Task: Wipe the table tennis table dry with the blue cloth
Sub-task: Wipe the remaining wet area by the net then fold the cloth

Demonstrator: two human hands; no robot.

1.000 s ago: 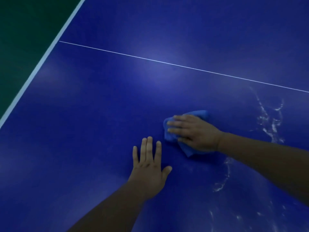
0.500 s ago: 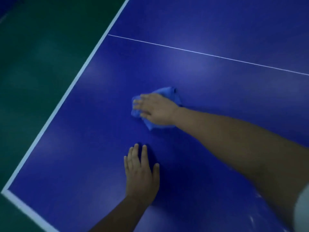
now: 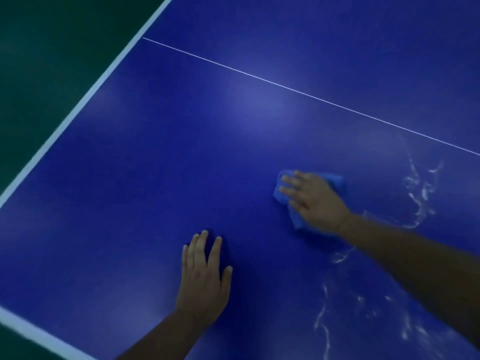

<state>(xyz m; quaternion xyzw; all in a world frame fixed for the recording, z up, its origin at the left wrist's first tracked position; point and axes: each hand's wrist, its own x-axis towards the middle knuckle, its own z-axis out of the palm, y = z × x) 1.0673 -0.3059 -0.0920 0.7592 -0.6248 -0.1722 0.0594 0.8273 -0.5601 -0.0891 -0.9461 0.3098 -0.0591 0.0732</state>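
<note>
Right hand (image 3: 315, 201) presses flat-fingered on the blue cloth (image 3: 336, 181), on the worktop (image 3: 181, 152) this side of the white line (image 3: 285, 87); left hand (image 3: 205, 276) lies flat, released. Press evenly, sweeping through the water streaks (image 3: 420, 193) also this side of that line

The blue cloth (image 3: 336, 180) is lying bunched flat under the right hand (image 3: 314, 201), its crumpled edges showing past the fingertips, beyond the knuckles and beside the palm. The table tennis table (image 3: 181, 152), dark blue with white lines, is spreading beneath that hand, with water streaks (image 3: 420, 193) glistening just right of it and below its forearm.
</note>
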